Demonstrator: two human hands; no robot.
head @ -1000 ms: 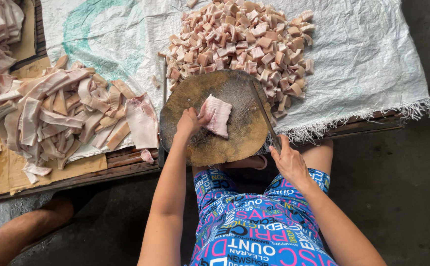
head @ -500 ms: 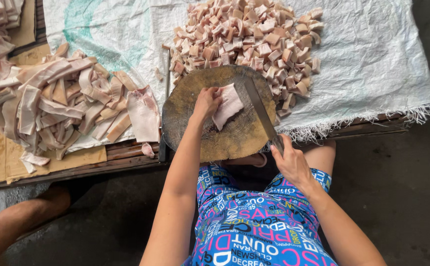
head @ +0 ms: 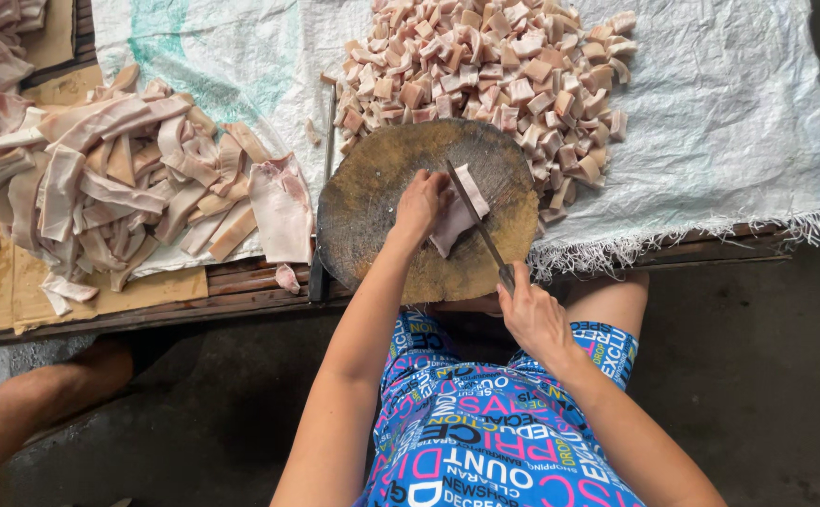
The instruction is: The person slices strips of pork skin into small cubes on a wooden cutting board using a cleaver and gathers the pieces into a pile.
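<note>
Left hand [head: 421, 202] presses down on a pale slab of pork fat [head: 457, 221] sitting near the middle of the round wooden chopping block [head: 372, 202], fingers hiding the slab's left edge. Right hand [head: 530, 314] has its grip closed around the knife [head: 478, 225] handle, mostly hidden in the fist, blade laid across the slab. Behind the block is a cubed meat pile [head: 495, 70]; left of it, uncut strips [head: 119, 183], cropped at the frame edge.

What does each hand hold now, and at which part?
Right hand grips the knife by its handle. Left hand presses its fingers on the meat strip's left edge.
</note>
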